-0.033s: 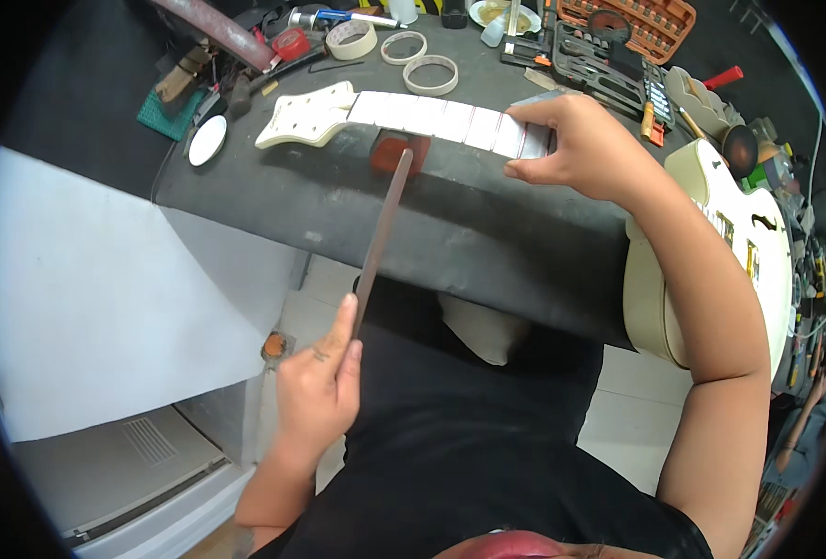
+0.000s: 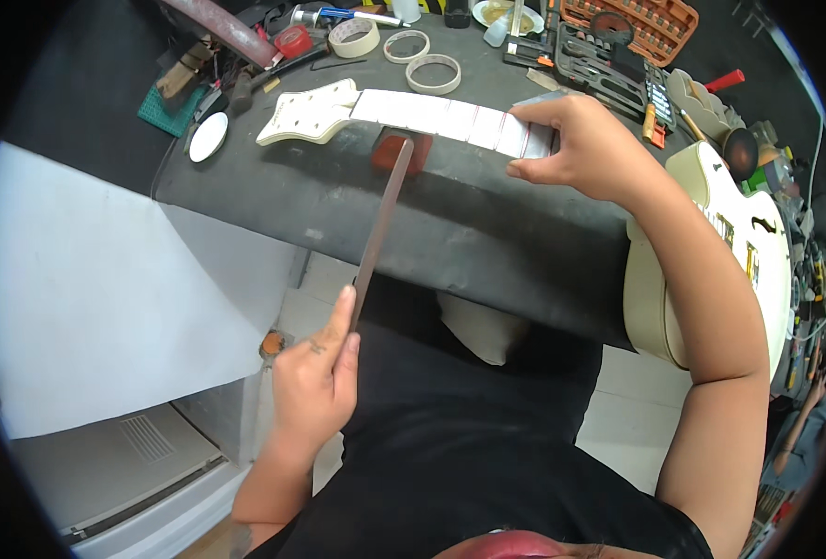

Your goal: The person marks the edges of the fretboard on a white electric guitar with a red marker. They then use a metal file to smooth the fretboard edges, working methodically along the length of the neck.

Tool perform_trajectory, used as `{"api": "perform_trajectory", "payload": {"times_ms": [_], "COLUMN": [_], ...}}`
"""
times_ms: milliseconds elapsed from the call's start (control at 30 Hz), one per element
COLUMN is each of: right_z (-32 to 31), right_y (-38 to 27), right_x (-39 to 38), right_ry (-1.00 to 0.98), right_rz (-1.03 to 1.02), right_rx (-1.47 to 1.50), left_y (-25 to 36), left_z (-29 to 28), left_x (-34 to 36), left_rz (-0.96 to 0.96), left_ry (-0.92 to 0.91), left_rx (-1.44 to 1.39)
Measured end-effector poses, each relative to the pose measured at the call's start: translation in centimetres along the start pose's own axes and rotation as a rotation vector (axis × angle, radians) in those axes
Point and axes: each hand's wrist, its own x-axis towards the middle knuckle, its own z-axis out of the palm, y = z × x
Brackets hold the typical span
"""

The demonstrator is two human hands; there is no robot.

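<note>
My left hand is closed round the near end of a long, narrow flat file, its index finger stretched along the tool. The file slants away from me, and its far tip overlaps a reddish-brown block beside a guitar neck. This neck lies crosswise on the dark bench, with white tape-like strips between its frets and a cream headstock at the left. At the other end, my right hand grips the neck between thumb and fingers. Its fingertips behind the neck are partly hidden.
A cream guitar body stands at the bench's right edge, beside my right forearm. Tape rolls, a hammer and a white oval dish lie at the back and left. An orange tool case sits at the far right.
The file has shifted slightly away from me, its tip closer to the neck. My left hand has moved a little with it; my right hand keeps its grip.
</note>
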Motion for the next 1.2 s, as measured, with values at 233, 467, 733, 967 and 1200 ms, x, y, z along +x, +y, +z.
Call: {"api": "perform_trajectory", "payload": {"times_ms": [233, 467, 733, 967, 1200], "right_z": [0.2, 0.3, 0.2, -0.1, -0.4], "right_y": [0.5, 0.3, 0.6, 0.5, 0.7], "right_x": [-0.1, 0.0, 0.0, 0.0, 0.0], "right_ry": [0.043, 0.056, 0.031, 0.01, 0.006], "right_rz": [-0.04, -0.072, -0.071, -0.065, -0.07], "right_rx": [-0.017, -0.023, -0.006, -0.028, -0.009], "left_y": [1.5, 3.4, 1.1, 3.8, 4.1], "left_z": [0.1, 4.2, 2.1, 2.2, 2.5], "left_x": [2.8, 15.6, 4.4, 13.3, 12.7], "left_rz": [-0.053, 0.155, 0.138, 0.125, 0.088], "left_ry": [-0.111, 0.04, -0.003, -0.057, -0.058], "left_rx": [-0.034, 0.038, 0.025, 0.178, 0.162]}}
